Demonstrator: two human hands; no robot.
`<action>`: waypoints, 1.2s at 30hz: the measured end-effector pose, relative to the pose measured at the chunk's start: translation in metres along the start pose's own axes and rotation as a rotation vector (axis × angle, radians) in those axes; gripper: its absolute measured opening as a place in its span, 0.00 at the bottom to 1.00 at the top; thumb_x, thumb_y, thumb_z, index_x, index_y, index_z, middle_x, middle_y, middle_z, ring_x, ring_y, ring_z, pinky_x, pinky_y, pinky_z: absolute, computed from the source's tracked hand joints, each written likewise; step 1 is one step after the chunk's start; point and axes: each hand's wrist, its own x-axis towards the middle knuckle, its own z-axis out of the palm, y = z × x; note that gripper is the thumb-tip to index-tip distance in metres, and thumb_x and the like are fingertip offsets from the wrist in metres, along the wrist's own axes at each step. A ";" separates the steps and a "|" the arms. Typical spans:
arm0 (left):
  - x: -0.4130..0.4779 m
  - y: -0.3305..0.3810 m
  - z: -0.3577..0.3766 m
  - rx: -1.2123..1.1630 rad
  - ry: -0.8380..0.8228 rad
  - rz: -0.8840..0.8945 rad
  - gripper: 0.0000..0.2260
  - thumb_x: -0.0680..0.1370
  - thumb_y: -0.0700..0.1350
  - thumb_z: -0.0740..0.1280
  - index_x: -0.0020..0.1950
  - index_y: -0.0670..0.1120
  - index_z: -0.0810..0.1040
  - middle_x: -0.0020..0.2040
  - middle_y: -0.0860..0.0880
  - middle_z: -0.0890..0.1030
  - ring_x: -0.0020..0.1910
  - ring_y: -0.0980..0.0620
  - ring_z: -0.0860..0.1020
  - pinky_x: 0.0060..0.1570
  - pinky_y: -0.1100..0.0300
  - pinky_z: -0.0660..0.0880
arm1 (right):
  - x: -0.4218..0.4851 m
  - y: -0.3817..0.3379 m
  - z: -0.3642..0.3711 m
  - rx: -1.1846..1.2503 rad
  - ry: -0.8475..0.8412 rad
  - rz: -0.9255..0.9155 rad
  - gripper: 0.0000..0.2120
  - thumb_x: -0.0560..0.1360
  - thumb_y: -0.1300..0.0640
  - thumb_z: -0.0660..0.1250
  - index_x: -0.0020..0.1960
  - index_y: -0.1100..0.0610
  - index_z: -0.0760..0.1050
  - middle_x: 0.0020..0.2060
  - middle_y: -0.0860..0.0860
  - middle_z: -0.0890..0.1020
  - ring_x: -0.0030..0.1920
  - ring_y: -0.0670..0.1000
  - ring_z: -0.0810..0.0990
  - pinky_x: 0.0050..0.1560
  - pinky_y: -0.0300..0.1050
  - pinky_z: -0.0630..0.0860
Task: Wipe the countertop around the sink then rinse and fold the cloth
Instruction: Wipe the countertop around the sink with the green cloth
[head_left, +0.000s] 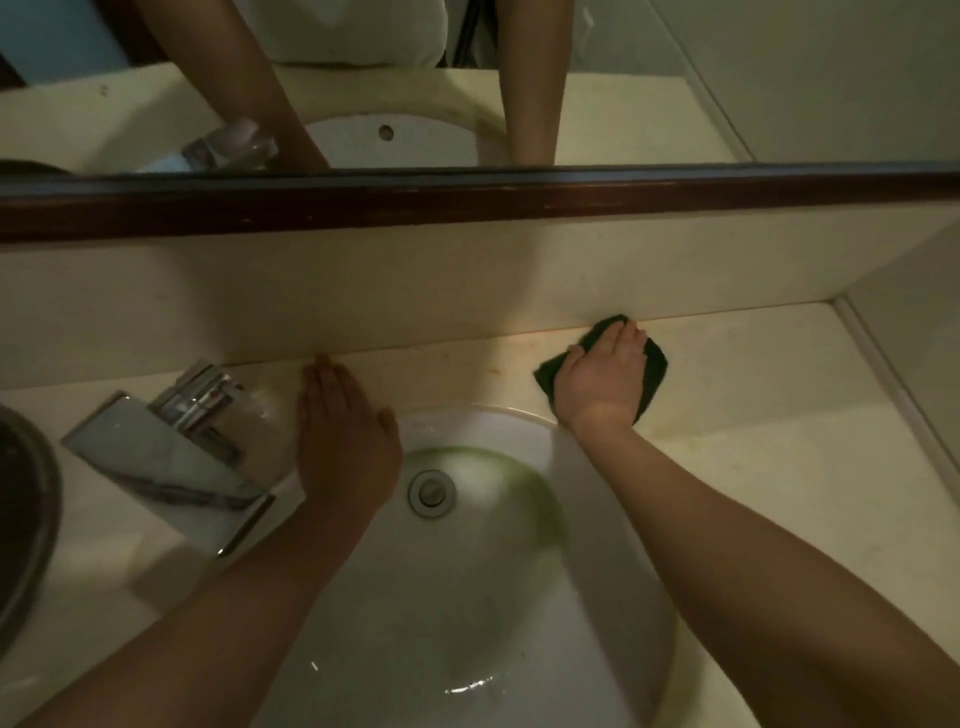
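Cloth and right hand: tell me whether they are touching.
Touching. The head view shows the right hand lying flat on the cloth, pressing it onto the countertop.

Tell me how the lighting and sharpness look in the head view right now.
Head view: dim, warm light, slightly soft overall; glare streaks on the faucet and the wet sink; the dark cloth under the right hand shows no texture; wide-angle stretch at the edges.

Bathroom: round white basin (467, 597) in cream countertop (753, 467), chrome tap (171, 447), mirror (727, 78)
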 end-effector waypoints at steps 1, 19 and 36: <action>0.000 -0.001 0.000 0.003 -0.003 0.003 0.32 0.77 0.47 0.62 0.73 0.28 0.58 0.74 0.30 0.60 0.74 0.33 0.59 0.72 0.42 0.58 | -0.007 -0.015 0.001 0.001 -0.023 0.016 0.31 0.82 0.49 0.43 0.76 0.68 0.43 0.77 0.62 0.49 0.77 0.60 0.47 0.77 0.50 0.44; -0.008 -0.034 -0.025 -0.359 0.183 -0.249 0.19 0.77 0.37 0.57 0.64 0.28 0.72 0.61 0.27 0.75 0.58 0.28 0.76 0.59 0.35 0.72 | -0.112 -0.159 0.050 0.304 -0.039 -1.133 0.25 0.78 0.52 0.60 0.72 0.62 0.66 0.71 0.59 0.70 0.73 0.59 0.64 0.74 0.52 0.56; -0.018 -0.052 -0.010 -0.032 0.076 -0.064 0.27 0.69 0.39 0.51 0.62 0.27 0.72 0.57 0.27 0.77 0.53 0.29 0.78 0.61 0.40 0.65 | -0.055 -0.041 0.002 0.033 -0.140 -0.956 0.24 0.81 0.58 0.53 0.77 0.59 0.57 0.76 0.53 0.58 0.77 0.53 0.52 0.75 0.43 0.42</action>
